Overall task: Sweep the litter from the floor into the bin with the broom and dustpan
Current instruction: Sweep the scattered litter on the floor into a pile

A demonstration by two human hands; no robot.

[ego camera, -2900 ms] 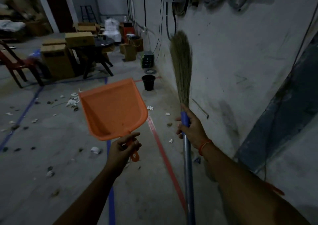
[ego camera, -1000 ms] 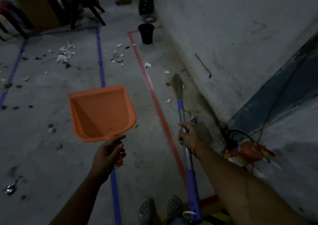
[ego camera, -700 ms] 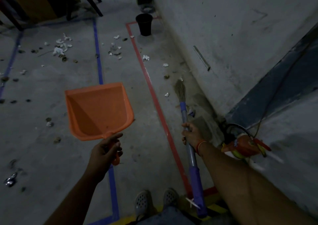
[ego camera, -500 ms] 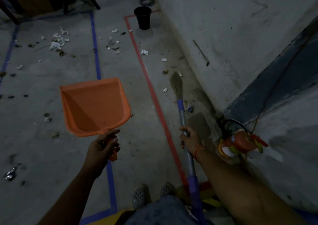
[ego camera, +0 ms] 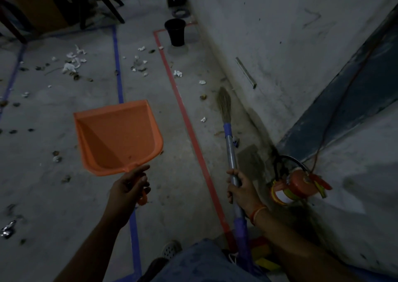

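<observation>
My left hand [ego camera: 129, 187] grips the handle of an orange dustpan [ego camera: 117, 136], held above the floor with its mouth facing away from me. My right hand [ego camera: 240, 188] grips the metal shaft of the broom [ego camera: 230, 143]; its straw head [ego camera: 224, 104] points forward and down at the floor by the wall. White paper scraps and dark bits of litter [ego camera: 72, 65] lie scattered on the concrete floor ahead, some close to the broom head [ego camera: 203, 119]. A black bin [ego camera: 175, 31] stands upright near the wall, far ahead.
A grey wall [ego camera: 280, 34] runs along the right. A red fire extinguisher [ego camera: 295, 184] lies at its base beside my right hand. Blue tape [ego camera: 117, 70] and red tape [ego camera: 183, 109] lines cross the floor. Cardboard boxes and chair legs [ego camera: 101, 10] stand at the back.
The broom head came down from upright at the wall to floor level. My view tilted down to the floor; my right hand slid further back along the shaft. The dustpan stays held up.
</observation>
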